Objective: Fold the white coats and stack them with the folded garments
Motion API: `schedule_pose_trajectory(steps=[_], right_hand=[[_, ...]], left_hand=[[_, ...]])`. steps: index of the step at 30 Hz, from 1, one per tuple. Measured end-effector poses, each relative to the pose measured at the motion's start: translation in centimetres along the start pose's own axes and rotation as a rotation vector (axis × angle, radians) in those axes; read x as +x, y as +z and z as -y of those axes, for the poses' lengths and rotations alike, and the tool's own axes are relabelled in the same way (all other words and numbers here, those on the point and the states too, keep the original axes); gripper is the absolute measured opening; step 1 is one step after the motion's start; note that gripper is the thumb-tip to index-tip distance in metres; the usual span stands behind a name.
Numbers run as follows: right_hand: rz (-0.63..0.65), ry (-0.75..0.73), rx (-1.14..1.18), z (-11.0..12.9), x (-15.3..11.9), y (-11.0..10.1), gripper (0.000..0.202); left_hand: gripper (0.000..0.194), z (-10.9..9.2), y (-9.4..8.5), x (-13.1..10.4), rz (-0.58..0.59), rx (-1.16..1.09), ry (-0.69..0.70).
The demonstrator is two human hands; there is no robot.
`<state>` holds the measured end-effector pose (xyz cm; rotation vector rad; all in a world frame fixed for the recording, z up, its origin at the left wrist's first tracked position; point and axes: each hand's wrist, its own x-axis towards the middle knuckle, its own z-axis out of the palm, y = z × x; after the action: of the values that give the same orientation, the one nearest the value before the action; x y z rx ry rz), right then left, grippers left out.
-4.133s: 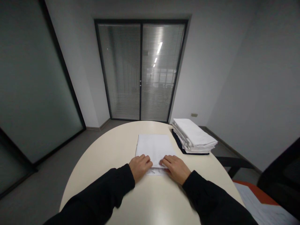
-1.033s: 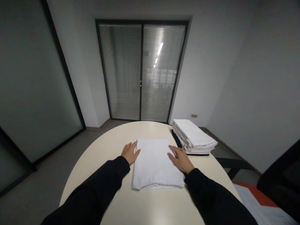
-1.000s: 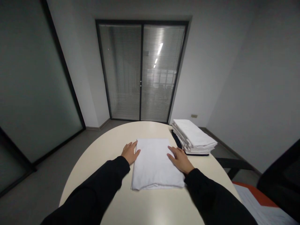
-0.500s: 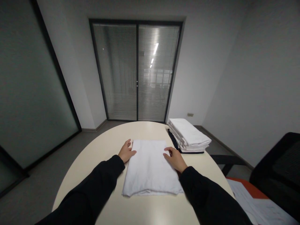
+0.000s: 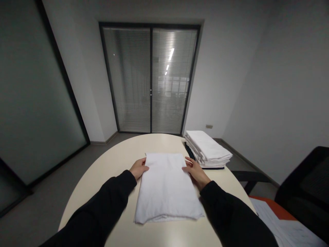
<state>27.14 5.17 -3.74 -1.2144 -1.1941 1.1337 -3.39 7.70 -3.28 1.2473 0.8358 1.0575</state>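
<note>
A folded white cloth (image 5: 166,188) lies in front of me on the round table, its near edge slightly uneven. My left hand (image 5: 139,168) holds its left edge close to the far corner, thumb on top and the other fingers at the side, partly hidden. At the opposite edge, my right hand (image 5: 197,172) has its thumb on the cloth and its fingers curved round the outside, the index finger a little raised. To the right of that hand is a stack of folded white cloths (image 5: 207,145) on a dark flat base (image 5: 189,151).
The pale round table (image 5: 115,161) has a curved edge. A black chair (image 5: 305,185) stands at the right, with papers (image 5: 288,223) and an orange-red item (image 5: 279,207) on its seat. Beyond the table are a glazed double door with blinds (image 5: 151,79) and white walls.
The cloth's near edge has come closer to me. My left fingers have closed in on the left edge. My right hand has shifted slightly right, from the cloth's top to its right edge.
</note>
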Motion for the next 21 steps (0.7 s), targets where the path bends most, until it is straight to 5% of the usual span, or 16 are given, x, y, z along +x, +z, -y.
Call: schedule_pose_trajectory(steps=[3, 10, 21], right_hand=[[0.091, 0.074, 0.142, 0.59, -0.32, -0.13, 0.070], [0.197, -0.044, 0.174, 0.54, -0.56, -0.08, 0.055], [0.178, -0.002, 0.205, 0.99, -1.06, 0.18, 0.078]], left_hand=[[0.066, 0.08, 0.20, -0.14, 0.003, 0.004, 0.026], [0.095, 0.18, 0.22, -0.46, 0.063, -0.033, -0.024], [0.066, 0.13, 0.17, -0.35, 0.089, -0.035, 0.016]])
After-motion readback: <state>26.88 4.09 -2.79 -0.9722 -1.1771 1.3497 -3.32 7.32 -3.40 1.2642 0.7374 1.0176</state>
